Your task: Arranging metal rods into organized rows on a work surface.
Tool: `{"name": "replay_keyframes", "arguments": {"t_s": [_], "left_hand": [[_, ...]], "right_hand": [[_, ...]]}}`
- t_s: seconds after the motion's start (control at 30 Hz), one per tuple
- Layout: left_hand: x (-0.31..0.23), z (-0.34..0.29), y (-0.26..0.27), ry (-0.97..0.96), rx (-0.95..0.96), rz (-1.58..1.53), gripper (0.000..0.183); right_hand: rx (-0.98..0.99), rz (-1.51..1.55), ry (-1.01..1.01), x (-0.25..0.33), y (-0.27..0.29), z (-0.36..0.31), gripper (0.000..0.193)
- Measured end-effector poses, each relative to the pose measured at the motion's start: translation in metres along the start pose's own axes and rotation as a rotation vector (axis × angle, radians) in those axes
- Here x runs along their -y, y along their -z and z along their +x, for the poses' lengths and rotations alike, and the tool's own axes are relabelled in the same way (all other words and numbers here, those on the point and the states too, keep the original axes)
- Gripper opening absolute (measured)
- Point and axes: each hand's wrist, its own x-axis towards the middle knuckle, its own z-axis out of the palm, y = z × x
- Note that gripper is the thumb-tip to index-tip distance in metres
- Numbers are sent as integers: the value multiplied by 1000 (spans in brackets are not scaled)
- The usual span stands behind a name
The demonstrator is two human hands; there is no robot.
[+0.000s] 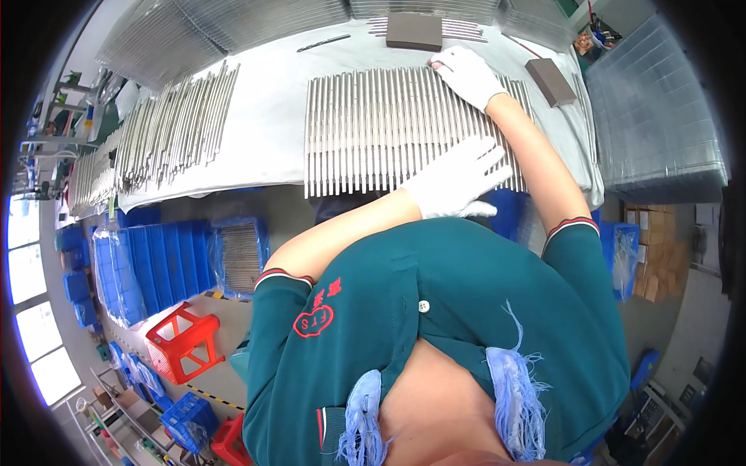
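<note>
A wide row of slim silver metal rods (373,132) lies side by side on the white-covered table in front of me. My left hand (454,180), in a white glove, rests over the near part of the row towards its right side. Its fingers are spread and lie flat across the rods, the thumb apart. My right hand (470,78), also gloved, reaches to the far ends of the rods. Its fingers are stretched leftward and slightly bent over the rod tips, with bare fingertips showing. Neither hand has a rod lifted.
More loose rods (179,116) lie at the left. A brown block (414,31) sits on rods at the back; another block (550,82) is at the right. A dark drill-like bit (323,43) lies behind. Clear plastic trays (657,109) stand right; a red stool (185,343) stands lower left.
</note>
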Motion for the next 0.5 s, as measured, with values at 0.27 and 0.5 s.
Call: {"name": "replay_keyframes", "arguments": {"t_s": [0.27, 0.5], "left_hand": [[-3, 7, -12, 21, 25, 97, 61], [-5, 9, -7, 25, 47, 74, 61]], "right_hand": [[-78, 37, 24, -28, 18, -12, 35], [65, -45, -62, -39, 28, -40, 34]]}}
